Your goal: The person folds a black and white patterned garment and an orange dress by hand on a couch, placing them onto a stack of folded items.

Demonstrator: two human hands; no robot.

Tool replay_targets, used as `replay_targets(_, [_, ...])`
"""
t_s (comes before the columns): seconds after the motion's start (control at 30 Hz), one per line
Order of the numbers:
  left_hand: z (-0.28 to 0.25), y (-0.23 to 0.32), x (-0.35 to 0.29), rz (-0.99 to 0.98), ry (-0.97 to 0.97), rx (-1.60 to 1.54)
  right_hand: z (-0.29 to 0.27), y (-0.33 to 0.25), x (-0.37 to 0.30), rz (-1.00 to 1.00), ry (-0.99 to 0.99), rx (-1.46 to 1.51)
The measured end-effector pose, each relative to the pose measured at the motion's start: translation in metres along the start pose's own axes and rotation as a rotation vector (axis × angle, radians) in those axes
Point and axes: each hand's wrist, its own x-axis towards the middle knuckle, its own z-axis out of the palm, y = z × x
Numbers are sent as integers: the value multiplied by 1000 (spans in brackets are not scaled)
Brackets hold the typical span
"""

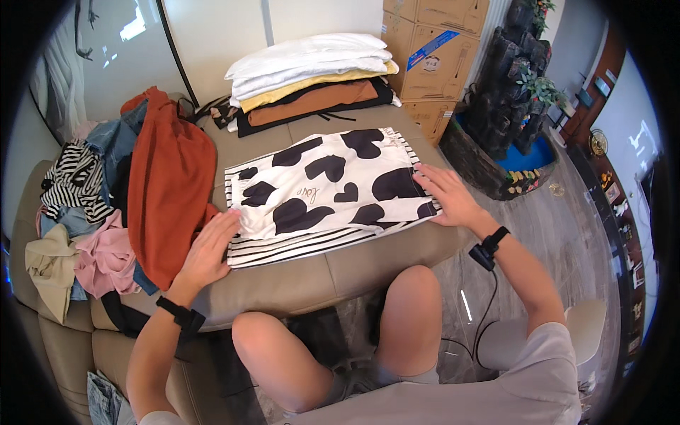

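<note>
A white garment (336, 184) with big black hearts lies flat and folded on the brown leather sofa seat (283, 287). Black-and-white stripes show along its near edge and left side. My left hand (211, 244) rests at the garment's left edge, its fingers stretched out. On the opposite side, my right hand (448, 196) lies with fingers extended over the right edge, the thumb apart and lower. Both hands touch the cloth. Whether any cloth is pinched under the fingertips is hard to see.
Behind the garment stands a stack of folded clothes (312, 74) in white, yellow, brown and black. A loose heap at left holds a rust-red garment (166, 184), a pink one (108, 253) and denim. Cardboard boxes (439, 67) and a dark rock fountain (499, 106) stand at back right.
</note>
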Motion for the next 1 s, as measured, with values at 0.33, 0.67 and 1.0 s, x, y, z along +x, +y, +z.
replay_targets(0.33, [21, -36, 22, 103, -76, 133, 28, 60, 15, -198, 2, -89])
replay_targets(0.67, [28, -50, 41, 194, -73, 250, 40, 61, 62, -397, -8, -103])
replay_targets(1.0, [-4, -26, 63, 265, 11, 240, 2, 34, 67, -289, -44, 97])
